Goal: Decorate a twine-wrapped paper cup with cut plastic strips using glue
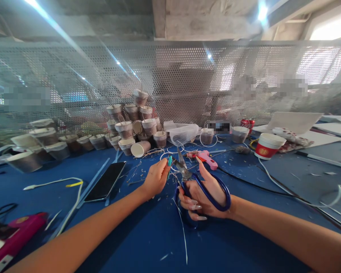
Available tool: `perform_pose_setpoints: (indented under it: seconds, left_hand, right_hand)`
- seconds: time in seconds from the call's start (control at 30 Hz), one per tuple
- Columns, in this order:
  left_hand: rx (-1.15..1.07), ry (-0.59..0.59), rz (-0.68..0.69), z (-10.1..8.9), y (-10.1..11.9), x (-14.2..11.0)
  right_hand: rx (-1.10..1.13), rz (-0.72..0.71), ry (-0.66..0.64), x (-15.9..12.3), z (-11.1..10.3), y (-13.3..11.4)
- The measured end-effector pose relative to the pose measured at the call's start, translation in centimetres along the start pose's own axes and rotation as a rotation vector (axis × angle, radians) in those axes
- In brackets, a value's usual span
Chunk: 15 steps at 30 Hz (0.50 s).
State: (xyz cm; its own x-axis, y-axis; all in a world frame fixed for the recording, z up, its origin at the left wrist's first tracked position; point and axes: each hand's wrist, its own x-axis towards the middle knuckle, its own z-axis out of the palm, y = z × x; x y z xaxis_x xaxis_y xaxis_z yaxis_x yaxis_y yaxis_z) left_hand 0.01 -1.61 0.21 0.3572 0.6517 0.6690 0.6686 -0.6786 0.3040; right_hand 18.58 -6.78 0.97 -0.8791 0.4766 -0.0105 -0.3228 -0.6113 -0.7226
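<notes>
My right hand (206,195) is wrapped around the blue handles of a pair of scissors (184,172) above the table's middle. The blades are apart and point away from me, toward the left. Close beside them, my left hand (156,176) is closed in a pinch, its thumb with a turquoise nail at the blade. Whatever lies between those fingertips is too small to make out. Below the scissors, a thin white strand (184,235) trails over the blue tabletop. Just beyond my right hand lies a pink glue gun (207,159).
Paper cups (125,130) with brownish sides are stacked at the back. A phone (106,182) lies left of my hands, and a magenta device (19,235) sits at lower left. A red-and-white cup (269,146) stands at right. Cables, scraps and a perforated screen (184,83) surround the table.
</notes>
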Motion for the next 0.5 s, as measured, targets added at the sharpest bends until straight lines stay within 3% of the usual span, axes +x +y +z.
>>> perform_pose_setpoints:
  seconds: [0.5]
  left_hand:
    - [-0.026,0.025,0.053,0.0,-0.21,-0.27]
  right_hand:
    - [0.01,-0.015,0.015,-0.06,-0.94,0.62]
